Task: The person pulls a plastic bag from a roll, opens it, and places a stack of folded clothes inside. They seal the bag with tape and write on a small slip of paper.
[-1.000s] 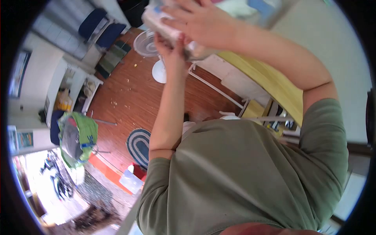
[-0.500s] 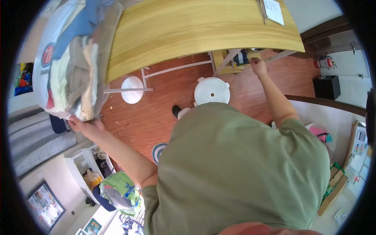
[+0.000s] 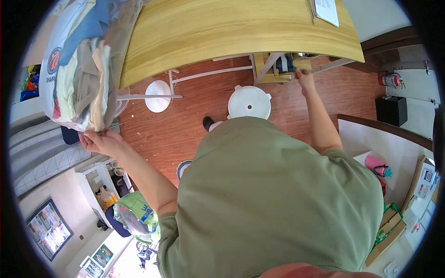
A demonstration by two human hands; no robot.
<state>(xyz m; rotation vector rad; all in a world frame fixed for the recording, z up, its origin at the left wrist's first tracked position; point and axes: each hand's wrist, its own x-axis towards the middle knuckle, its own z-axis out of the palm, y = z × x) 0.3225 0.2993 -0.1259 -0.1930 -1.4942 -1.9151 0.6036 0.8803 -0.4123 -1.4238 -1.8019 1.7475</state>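
A large clear plastic bag (image 3: 81,92) packed with folded cloth in blue, white and beige stands at the left end of the wood-topped table (image 3: 222,32). My left hand (image 3: 104,142) is closed on the bag's lower near edge, thumb on top. Off to the right, my right hand (image 3: 304,79) reaches below the table's front edge, beside a wooden shelf unit (image 3: 273,78) that holds dark blue items (image 3: 284,65). Its fingers are curled at the unit's right end; what they hold, if anything, is hidden.
A white round stool (image 3: 249,103) stands on the floor before me, and a white round base (image 3: 157,96) sits under the table's left side. A notepad (image 3: 327,11) lies on the tabletop. Further right are a fire extinguisher (image 3: 389,80) and a black bin (image 3: 391,107).
My view has shifted slightly, and the table sits a little higher in it. My left hand stays on the bag's edge; my right hand remains by the shelf unit.
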